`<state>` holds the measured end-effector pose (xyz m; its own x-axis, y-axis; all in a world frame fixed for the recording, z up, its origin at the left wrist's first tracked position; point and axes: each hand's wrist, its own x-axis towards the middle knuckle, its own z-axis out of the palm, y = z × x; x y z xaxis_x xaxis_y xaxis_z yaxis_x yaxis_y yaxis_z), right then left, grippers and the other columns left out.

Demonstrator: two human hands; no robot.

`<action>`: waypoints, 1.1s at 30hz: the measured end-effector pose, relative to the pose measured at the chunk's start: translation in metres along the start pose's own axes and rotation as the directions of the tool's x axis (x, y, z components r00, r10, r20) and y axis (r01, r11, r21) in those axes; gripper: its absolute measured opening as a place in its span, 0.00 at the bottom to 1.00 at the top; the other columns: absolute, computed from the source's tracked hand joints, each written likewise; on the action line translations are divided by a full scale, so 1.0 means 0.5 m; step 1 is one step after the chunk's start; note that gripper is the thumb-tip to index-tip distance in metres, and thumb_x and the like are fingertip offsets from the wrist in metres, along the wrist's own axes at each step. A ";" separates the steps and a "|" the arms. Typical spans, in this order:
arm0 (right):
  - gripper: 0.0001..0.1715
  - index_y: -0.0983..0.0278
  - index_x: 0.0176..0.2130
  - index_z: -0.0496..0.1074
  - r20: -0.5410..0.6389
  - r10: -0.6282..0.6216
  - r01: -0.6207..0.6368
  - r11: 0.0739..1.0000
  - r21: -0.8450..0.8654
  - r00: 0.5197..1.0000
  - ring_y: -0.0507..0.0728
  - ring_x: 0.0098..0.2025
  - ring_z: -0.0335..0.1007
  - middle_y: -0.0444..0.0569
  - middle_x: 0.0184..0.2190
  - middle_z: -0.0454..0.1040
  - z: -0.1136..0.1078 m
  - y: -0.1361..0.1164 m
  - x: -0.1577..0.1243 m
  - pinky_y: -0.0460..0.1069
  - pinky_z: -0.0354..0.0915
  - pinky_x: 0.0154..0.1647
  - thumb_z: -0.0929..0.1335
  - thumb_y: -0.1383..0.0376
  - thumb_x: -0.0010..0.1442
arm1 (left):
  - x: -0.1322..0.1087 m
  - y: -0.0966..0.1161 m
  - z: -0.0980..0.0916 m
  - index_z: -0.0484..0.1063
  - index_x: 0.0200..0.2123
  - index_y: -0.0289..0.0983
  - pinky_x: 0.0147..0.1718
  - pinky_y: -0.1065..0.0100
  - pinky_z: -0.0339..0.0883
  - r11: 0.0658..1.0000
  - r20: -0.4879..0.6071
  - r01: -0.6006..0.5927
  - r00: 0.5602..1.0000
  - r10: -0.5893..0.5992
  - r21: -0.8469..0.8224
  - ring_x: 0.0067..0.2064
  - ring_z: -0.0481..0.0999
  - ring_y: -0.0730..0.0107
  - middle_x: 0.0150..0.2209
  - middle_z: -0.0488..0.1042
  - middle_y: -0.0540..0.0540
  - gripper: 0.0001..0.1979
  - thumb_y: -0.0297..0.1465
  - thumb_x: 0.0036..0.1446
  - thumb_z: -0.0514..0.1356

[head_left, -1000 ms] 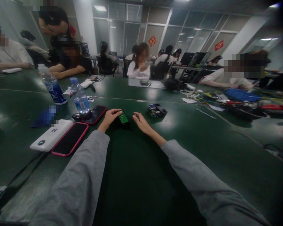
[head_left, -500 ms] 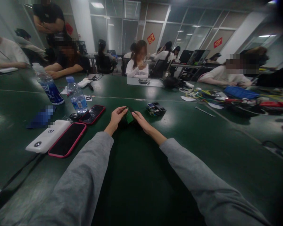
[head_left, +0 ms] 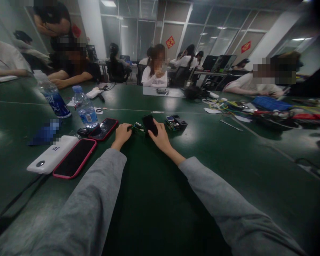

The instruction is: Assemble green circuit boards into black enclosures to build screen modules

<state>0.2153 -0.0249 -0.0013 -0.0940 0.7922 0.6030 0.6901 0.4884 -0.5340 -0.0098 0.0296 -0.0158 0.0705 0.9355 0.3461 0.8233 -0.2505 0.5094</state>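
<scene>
Head view. Both grey-sleeved arms reach out over the dark green table (head_left: pixel 154 199) to its middle. The left hand (head_left: pixel 122 132) is closed, with its fingertips pinching the left end of a small green circuit board (head_left: pixel 138 129), which sits low at the table surface; whether it rests there or is lifted cannot be told. The right hand (head_left: pixel 160 137) grasps a black shell (head_left: pixel 150 123) and holds it tilted just right of the board. Shell and board look close or touching at one edge. Judged from this, the two parts are separate, with the board's components uncovered. A second small module (head_left: pixel 176 122) lies untouched to the far right. Left of the hands lie a red-cased phone (head_left: pixel 104 128), a pink-cased phone (head_left: pixel 75 157), a white power bank (head_left: pixel 52 154) and a water bottle (head_left: pixel 84 108).
</scene>
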 end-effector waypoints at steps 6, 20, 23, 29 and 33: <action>0.35 0.59 0.66 0.54 0.097 -0.029 0.044 0.986 -0.163 0.995 0.62 0.53 0.62 0.57 0.52 0.60 -0.001 -0.012 -0.005 0.59 0.65 0.53 0.64 0.59 0.63 | -0.001 0.006 0.001 0.75 0.49 0.39 0.54 0.60 0.64 0.998 0.003 0.018 1.000 -0.018 0.065 0.54 0.72 0.58 0.52 0.76 0.43 0.16 0.28 0.61 0.53; 0.41 0.67 0.68 0.47 -0.071 0.175 -0.187 0.953 -0.237 0.982 0.70 0.62 0.51 0.64 0.60 0.55 0.006 0.015 -0.005 0.67 0.54 0.60 0.64 0.63 0.60 | -0.002 0.007 0.004 0.77 0.43 0.42 0.60 0.47 0.48 0.925 -0.029 0.037 0.998 -0.051 -0.378 0.56 0.68 0.47 0.46 0.77 0.39 0.26 0.55 0.53 0.57; 0.36 0.68 0.63 0.56 -0.052 0.238 -0.243 0.962 -0.125 0.970 0.68 0.57 0.59 0.63 0.55 0.63 0.001 0.021 0.001 0.65 0.57 0.58 0.64 0.55 0.61 | -0.004 0.011 0.002 0.77 0.42 0.41 0.60 0.47 0.48 0.929 -0.020 0.045 0.998 -0.056 -0.368 0.56 0.67 0.47 0.47 0.77 0.38 0.26 0.55 0.53 0.57; 0.28 0.69 0.55 0.62 -0.132 0.416 -0.431 0.895 -0.119 0.900 0.68 0.56 0.59 0.63 0.52 0.65 0.005 0.034 0.007 0.65 0.57 0.55 0.62 0.55 0.62 | -0.003 0.015 -0.004 0.77 0.43 0.40 0.59 0.46 0.50 0.950 0.025 0.069 0.998 -0.064 -0.304 0.56 0.68 0.46 0.48 0.76 0.37 0.26 0.55 0.52 0.58; 0.26 0.68 0.56 0.61 -0.212 0.449 -0.479 0.869 -0.122 0.868 0.69 0.58 0.54 0.63 0.55 0.61 0.007 0.035 0.008 0.65 0.56 0.56 0.62 0.59 0.60 | -0.004 0.012 -0.010 0.75 0.44 0.41 0.58 0.48 0.54 0.930 0.062 0.068 0.997 -0.049 -0.361 0.53 0.72 0.50 0.47 0.77 0.39 0.24 0.51 0.52 0.62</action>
<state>0.2244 -0.0116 -0.0104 0.3799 0.8295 0.4095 0.7325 0.0006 -0.6808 -0.0077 0.0251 -0.0097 0.0652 0.9603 0.2711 0.5676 -0.2591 0.7814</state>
